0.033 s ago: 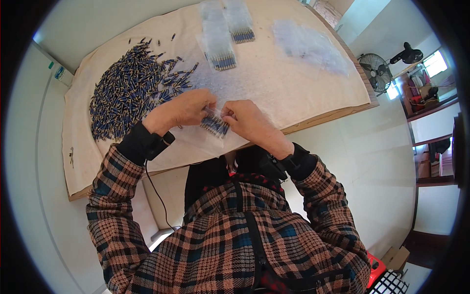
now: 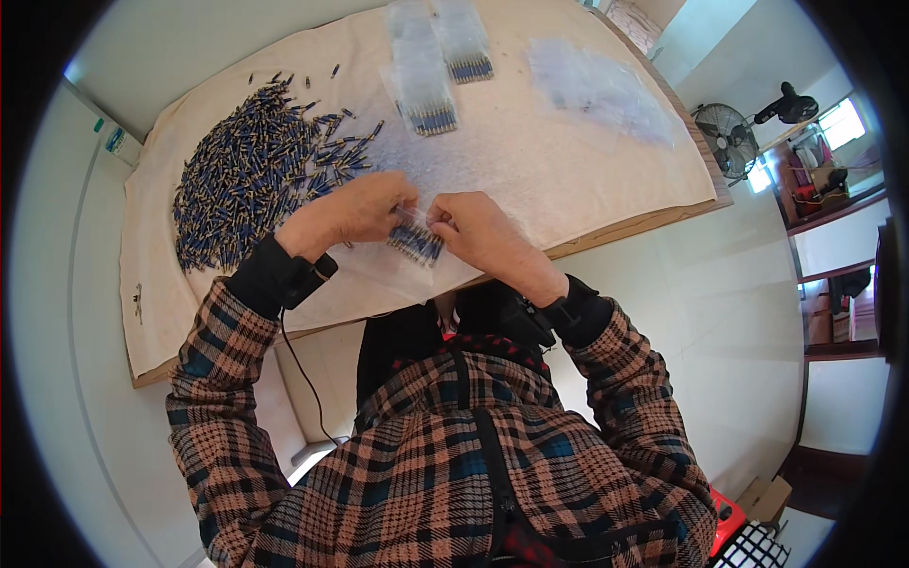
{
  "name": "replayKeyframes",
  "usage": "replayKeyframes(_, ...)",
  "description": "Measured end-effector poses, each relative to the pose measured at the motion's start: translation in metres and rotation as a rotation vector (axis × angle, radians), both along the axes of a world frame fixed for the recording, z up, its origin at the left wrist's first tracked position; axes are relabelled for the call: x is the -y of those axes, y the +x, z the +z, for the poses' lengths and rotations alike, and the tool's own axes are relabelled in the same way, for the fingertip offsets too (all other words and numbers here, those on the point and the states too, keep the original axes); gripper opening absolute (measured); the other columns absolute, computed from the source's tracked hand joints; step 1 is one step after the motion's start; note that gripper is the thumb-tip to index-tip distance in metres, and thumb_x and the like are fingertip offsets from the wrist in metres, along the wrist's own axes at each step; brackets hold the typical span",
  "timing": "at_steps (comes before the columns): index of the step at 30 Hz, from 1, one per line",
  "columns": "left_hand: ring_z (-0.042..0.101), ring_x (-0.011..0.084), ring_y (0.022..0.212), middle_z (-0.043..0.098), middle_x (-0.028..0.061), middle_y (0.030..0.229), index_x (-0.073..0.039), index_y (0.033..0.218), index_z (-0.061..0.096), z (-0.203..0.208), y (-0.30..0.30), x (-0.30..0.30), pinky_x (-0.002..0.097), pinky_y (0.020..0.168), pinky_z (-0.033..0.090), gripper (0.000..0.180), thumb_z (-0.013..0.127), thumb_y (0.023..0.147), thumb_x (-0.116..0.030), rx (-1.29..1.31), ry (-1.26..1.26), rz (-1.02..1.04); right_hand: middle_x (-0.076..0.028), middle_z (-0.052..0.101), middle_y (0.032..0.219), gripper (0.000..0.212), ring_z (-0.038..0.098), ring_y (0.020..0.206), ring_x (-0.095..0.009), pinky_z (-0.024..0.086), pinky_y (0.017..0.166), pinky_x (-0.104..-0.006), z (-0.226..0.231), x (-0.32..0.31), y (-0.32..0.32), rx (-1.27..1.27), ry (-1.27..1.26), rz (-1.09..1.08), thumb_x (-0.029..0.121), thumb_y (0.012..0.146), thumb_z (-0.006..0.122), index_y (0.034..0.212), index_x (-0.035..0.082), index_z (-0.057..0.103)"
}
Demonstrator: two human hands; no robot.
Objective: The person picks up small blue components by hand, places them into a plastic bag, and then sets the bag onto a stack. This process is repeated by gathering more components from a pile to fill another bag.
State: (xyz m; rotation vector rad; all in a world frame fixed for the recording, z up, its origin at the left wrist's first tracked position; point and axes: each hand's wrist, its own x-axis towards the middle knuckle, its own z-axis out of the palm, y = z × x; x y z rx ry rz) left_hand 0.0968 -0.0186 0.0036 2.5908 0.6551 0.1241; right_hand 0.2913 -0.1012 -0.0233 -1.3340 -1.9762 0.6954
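Observation:
Near the table's front edge, a small clear plastic bag (image 2: 409, 273) has a row of slim blue pieces with brass-coloured ends (image 2: 414, 245) inside it. My left hand (image 2: 363, 210) is closed on the bag's upper left, its fingers partly hidden behind the hand. On the upper right of the bag, my right hand (image 2: 479, 233) pinches the plastic between thumb and fingers. Left of my hands lies a big heap of loose pieces of the same blue and brass kind (image 2: 241, 170), some scattered at its right side.
Filled clear bags (image 2: 434, 118) lie overlapped at the table's far middle, with more filled bags (image 2: 470, 68) beside them. Flat clear bags (image 2: 606, 93) are spread at the far right. A pale cloth (image 2: 568, 185) covers the table. A fan (image 2: 727, 137) stands past its right edge.

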Motion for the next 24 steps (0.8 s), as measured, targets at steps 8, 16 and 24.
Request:
replayKeyframes(8, 0.059, 0.0344, 0.069, 0.061, 0.0198, 0.074, 0.003, 0.077, 0.063, -0.0059, -0.0042, -0.0077, 0.0394, 0.061, 0.046, 0.012, 0.062, 0.069, -0.006, 0.001, -0.136, 0.045, -0.018, 0.064, 0.076, 0.010, 0.064, 0.071, -0.032, 0.049, 0.066, -0.0362, 0.0011, -0.0035, -0.0052, -0.001, -0.008, 0.010, 0.004, 0.079, 0.061, 0.087, -0.002, 0.060)
replayKeyframes(16, 0.060, 0.0317, 0.064, 0.061, 0.0207, 0.069, 0.004, 0.075, 0.063, -0.0081, -0.0051, -0.0026, 0.0389, 0.057, 0.045, 0.013, 0.062, 0.069, -0.007, 0.063, -0.185, 0.074, -0.019, 0.063, 0.076, 0.009, 0.063, 0.072, -0.032, 0.049, 0.067, -0.0358, 0.0049, -0.0063, -0.0014, -0.003, -0.007, 0.098, 0.002, 0.080, 0.058, 0.087, -0.003, 0.058)
replayKeyframes(24, 0.058, 0.0332, 0.070, 0.058, 0.0198, 0.074, 0.004, 0.080, 0.063, -0.0070, -0.0052, 0.0004, 0.0396, 0.062, 0.044, 0.014, 0.062, 0.072, -0.008, -0.109, -0.182, 0.097, -0.020, 0.063, 0.078, 0.010, 0.060, 0.079, -0.040, 0.048, 0.069, -0.0434, 0.0034, -0.0100, -0.0066, 0.038, -0.051, 0.109, 0.009, 0.079, 0.060, 0.083, 0.000, 0.061)
